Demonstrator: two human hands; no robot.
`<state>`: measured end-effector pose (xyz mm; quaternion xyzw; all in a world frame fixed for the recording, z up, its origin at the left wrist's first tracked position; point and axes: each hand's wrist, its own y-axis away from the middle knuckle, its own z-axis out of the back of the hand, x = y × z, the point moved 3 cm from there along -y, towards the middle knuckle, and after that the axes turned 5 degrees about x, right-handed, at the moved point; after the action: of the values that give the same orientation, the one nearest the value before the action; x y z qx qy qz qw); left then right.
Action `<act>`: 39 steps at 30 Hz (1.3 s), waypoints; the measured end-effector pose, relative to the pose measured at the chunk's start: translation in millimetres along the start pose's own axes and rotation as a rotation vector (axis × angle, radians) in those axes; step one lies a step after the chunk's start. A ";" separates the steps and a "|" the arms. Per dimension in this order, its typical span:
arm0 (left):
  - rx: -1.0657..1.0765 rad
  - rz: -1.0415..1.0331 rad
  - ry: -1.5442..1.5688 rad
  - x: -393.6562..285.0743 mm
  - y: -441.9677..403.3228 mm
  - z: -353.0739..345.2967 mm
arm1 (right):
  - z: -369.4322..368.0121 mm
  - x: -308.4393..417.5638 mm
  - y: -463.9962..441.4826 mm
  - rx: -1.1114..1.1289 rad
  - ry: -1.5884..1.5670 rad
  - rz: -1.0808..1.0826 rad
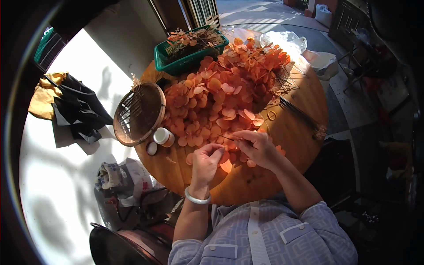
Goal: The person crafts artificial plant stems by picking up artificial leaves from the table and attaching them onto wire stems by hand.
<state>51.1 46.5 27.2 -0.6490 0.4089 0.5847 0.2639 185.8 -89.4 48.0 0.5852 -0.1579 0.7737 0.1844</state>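
A large heap of orange round-leaved stems (221, 88) covers much of the round wooden table (304, 145). At its near edge my left hand (206, 162), with a pale bangle on the wrist, is closed in a pinch beside an orange leaf (226, 166). My right hand (256, 148) sits just to the right, thumb and fingers pinched on a thin dark stem (226, 138) that points left over the leaves. What lies between my left fingertips is too small to make out.
A green basket (190, 64) of dried stems stands at the back. On the left are a woven tray (139, 114), a white jar (164, 137) and its lid (152, 148). Dark sticks (300, 112) lie at right, plastic bags (287, 40) behind.
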 end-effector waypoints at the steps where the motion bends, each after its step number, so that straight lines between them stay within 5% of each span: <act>1: -0.027 -0.026 0.042 3.2 -1.1 -0.1 | 2.9 8.7 3.2 -0.073 0.081 0.088; 5: -0.139 -0.116 0.019 5.7 -3.0 -0.5 | -0.5 11.9 19.4 -0.249 0.271 0.474; 16: -0.176 -0.148 -0.055 -0.2 4.4 -12.4 | -16.4 2.6 28.2 -0.255 0.567 0.388; 20: -0.265 -0.753 -0.951 -20.8 12.8 -25.4 | -19.7 4.6 31.9 -0.241 0.643 0.336; 23: -0.238 -0.875 -1.097 -27.8 15.4 -30.1 | -17.7 -1.4 28.0 -0.145 0.336 0.376; 26: -0.206 -0.895 -1.029 -14.3 16.1 -30.1 | -18.1 -26.7 16.7 0.037 -0.286 -0.075; 29: -0.224 -0.870 -0.952 -11.4 19.5 -39.3 | -16.9 -30.7 11.1 -0.082 -0.483 -0.144; 32: -0.196 -0.853 -0.923 -8.6 21.3 -41.3 | 4.7 -11.4 2.3 -0.136 -0.500 -0.025; 35: -0.133 -0.821 -0.922 -8.4 21.4 -45.0 | 11.9 7.2 0.5 0.133 0.139 0.011; 39: -0.013 -0.770 -0.850 -7.5 31.2 -50.0 | 15.1 11.9 -6.6 0.004 0.130 0.004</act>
<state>52.2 -9.3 47.6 -0.4606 -0.0026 0.6586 0.5950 198.8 -89.4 63.6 0.5338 -0.1454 0.8107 0.1916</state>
